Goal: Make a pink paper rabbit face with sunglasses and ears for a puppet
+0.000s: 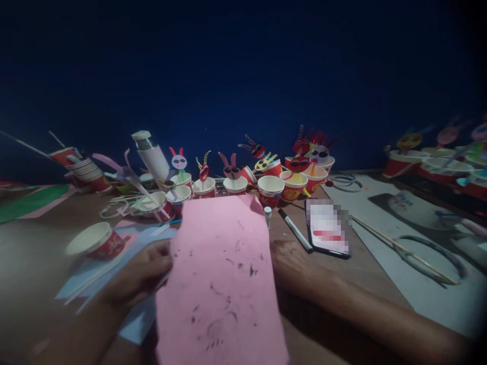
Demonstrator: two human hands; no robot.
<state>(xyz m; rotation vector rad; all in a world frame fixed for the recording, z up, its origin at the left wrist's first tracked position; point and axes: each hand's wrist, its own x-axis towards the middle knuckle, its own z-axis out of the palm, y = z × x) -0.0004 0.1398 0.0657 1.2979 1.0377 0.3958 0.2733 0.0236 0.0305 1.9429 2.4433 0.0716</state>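
Observation:
A sheet of pink paper (pixel 220 274) with scattered dark marks is raised in front of me and fills the lower middle of the view. My left hand (pixel 152 266) is closed on its left edge, fingers curled. On the other side, my right hand (pixel 287 256) meets the right edge; its fingers are hidden behind the paper. Just beyond that hand lie a marker (pixel 296 231) and a smartphone (pixel 328 228) with a blurred screen. Beside my left hand, a red and white paper cup (pixel 97 242) lies tipped over by pale blue sheets (pixel 110 268).
Several paper cups (pixel 271 188) line the back of the table, many holding paper rabbit faces (pixel 178 161) on sticks. A bottle (pixel 152 154) and stacked cups (pixel 85 170) stand back left. To the right, a thin stick (pixel 403 248) crosses a ring on a white sheet (pixel 375 203).

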